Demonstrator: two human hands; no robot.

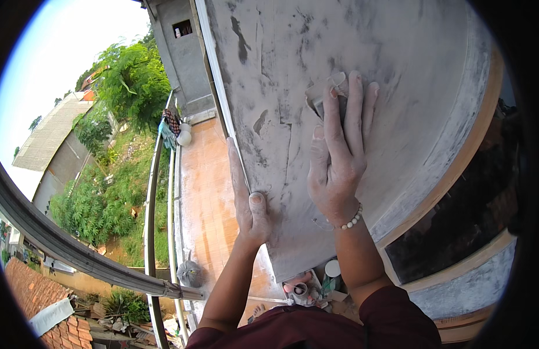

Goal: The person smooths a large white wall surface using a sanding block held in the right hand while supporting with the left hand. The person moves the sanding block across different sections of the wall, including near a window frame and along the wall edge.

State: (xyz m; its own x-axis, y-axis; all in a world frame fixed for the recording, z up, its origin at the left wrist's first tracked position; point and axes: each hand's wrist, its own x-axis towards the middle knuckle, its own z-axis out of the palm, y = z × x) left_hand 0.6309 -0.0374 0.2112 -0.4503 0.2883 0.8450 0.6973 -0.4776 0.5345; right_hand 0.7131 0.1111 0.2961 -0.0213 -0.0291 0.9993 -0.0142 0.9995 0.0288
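My right hand point(339, 151), coated in pale dust, holds a small grey pad, apparently sandpaper point(315, 99), flat against a mottled grey plastered surface point(292, 52) with dark patches and cracks. A beaded bracelet point(351, 220) is on that wrist. My left hand point(249, 203) grips the left edge of the same surface, its thumb bent on the near side and its long fingers lying along the edge.
A railing point(106, 264) borders the orange tiled walkway point(202, 174), where a grey sack point(189, 273) lies. Containers point(332, 269) stand below me. A dark, wood-framed pane point(449, 215) is at right. Greenery and roofs lie beyond the railing.
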